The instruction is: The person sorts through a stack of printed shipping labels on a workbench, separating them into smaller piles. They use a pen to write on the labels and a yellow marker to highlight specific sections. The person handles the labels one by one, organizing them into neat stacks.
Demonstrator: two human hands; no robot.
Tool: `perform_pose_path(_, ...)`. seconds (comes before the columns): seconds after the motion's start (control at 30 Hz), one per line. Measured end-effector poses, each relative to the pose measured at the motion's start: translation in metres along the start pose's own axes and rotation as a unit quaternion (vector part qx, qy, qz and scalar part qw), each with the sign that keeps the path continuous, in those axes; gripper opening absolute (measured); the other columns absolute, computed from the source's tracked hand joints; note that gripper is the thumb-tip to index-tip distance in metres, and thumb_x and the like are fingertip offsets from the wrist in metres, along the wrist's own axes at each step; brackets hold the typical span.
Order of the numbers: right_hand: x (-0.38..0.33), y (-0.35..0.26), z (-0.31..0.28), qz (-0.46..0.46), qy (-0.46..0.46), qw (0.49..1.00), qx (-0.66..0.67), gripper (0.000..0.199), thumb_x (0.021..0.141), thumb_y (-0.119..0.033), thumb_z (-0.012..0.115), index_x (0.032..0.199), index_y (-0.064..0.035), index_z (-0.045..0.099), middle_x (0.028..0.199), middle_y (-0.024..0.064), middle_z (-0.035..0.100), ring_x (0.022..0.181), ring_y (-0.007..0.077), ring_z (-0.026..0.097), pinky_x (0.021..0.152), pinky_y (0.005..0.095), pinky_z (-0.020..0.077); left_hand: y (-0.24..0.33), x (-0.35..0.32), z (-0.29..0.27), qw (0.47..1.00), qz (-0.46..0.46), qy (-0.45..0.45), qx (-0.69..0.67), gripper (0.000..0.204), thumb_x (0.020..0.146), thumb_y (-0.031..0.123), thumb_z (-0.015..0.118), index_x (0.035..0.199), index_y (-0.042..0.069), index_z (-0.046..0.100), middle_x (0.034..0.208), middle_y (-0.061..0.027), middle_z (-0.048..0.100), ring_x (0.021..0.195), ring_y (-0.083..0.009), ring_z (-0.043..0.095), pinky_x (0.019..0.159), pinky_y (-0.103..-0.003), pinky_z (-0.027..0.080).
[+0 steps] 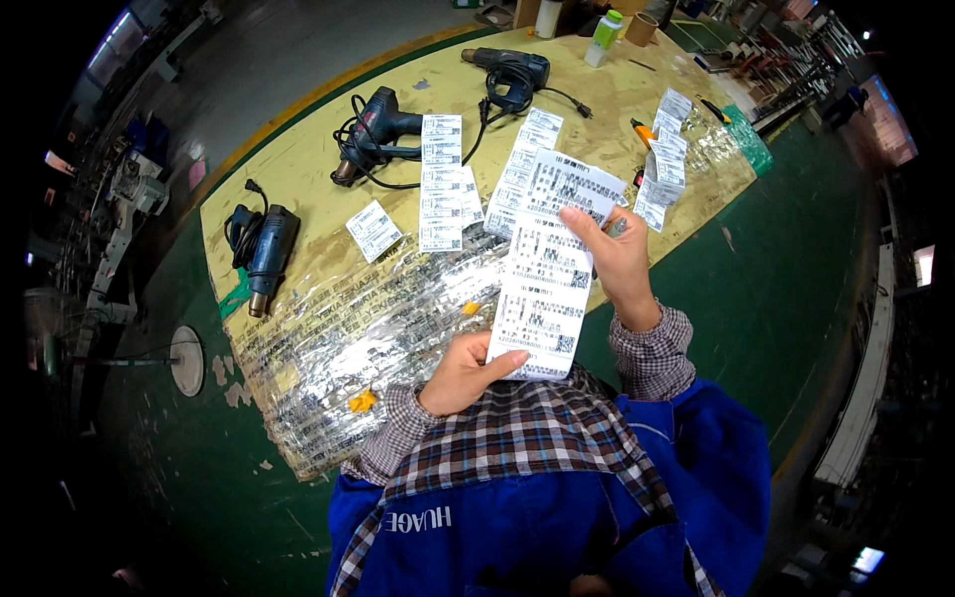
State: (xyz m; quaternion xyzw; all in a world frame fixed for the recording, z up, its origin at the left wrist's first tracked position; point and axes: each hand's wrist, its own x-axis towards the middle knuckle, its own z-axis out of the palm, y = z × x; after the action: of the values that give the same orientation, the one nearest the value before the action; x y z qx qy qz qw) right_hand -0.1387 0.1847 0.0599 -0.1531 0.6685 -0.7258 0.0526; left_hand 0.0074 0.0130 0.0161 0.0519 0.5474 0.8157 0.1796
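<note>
A long strip of white printed labels (pixel 542 289) hangs between my two hands, over the near edge of the table. My left hand (pixel 468 370) pinches its lower end, thumb on top. Higher up, my right hand (pixel 614 257) grips the strip near its top, thumb across the print. Beyond it, another label strip (pixel 527 149) lies on the table, partly covered by the held one. Left of that are a further label strip (pixel 442 179) and a small label sheet (pixel 374 231). A crumpled label strip (pixel 665 164) lies to the right of my right hand.
Three corded heat guns lie on the table: one at left (pixel 271 259), one in the middle (pixel 383 124), one at the far side (pixel 517 70). A yellow utility knife (pixel 643 131) and a green-capped bottle (pixel 603 40) are at right. Clear plastic sheeting (pixel 368 328) covers the near-left table.
</note>
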Motion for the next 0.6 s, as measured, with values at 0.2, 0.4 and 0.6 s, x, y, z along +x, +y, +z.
perform_pose_path(0.2, 0.012, 0.000, -0.006, -0.030, 0.037, 0.999, 0.008, 0.020, 0.085, -0.012, 0.064, 0.091, 0.0064, 0.065, 0.080, 0.0094, 0.067, 0.066, 0.0100, 0.063, 0.055, 0.0226, 0.0498, -0.002, 0.000, 0.000, 1.000, 0.005, 0.007, -0.019, 0.026, 0.089, 0.010, 0.058, 0.111, -0.005, 0.058, 0.107, -0.0135, 0.063, 0.093, -0.0142, 0.061, 0.081, -0.026, 0.049)
perform_pose_path(0.4, 0.025, 0.001, -0.016, -0.045, 0.078, 0.996, 0.023, 0.019, 0.085, -0.012, 0.065, 0.089, 0.0069, 0.064, 0.079, 0.0087, 0.067, 0.064, 0.0095, 0.062, 0.054, 0.0210, 0.0489, -0.003, 0.000, 0.004, 0.999, -0.034, -0.004, 0.003, 0.026, 0.088, 0.010, 0.060, 0.108, -0.005, 0.060, 0.106, -0.0136, 0.064, 0.092, -0.0141, 0.062, 0.080, -0.026, 0.050)
perform_pose_path(0.6, 0.042, 0.009, -0.032, -0.057, 0.106, 0.992, 0.032, 0.019, 0.085, -0.011, 0.064, 0.091, 0.0065, 0.064, 0.082, 0.0084, 0.067, 0.067, 0.0087, 0.061, 0.057, 0.0209, 0.0484, 0.000, -0.001, 0.006, 1.000, -0.024, 0.002, 0.015, 0.024, 0.088, 0.011, 0.061, 0.105, -0.005, 0.062, 0.102, -0.0134, 0.066, 0.089, -0.0135, 0.062, 0.078, -0.026, 0.050)
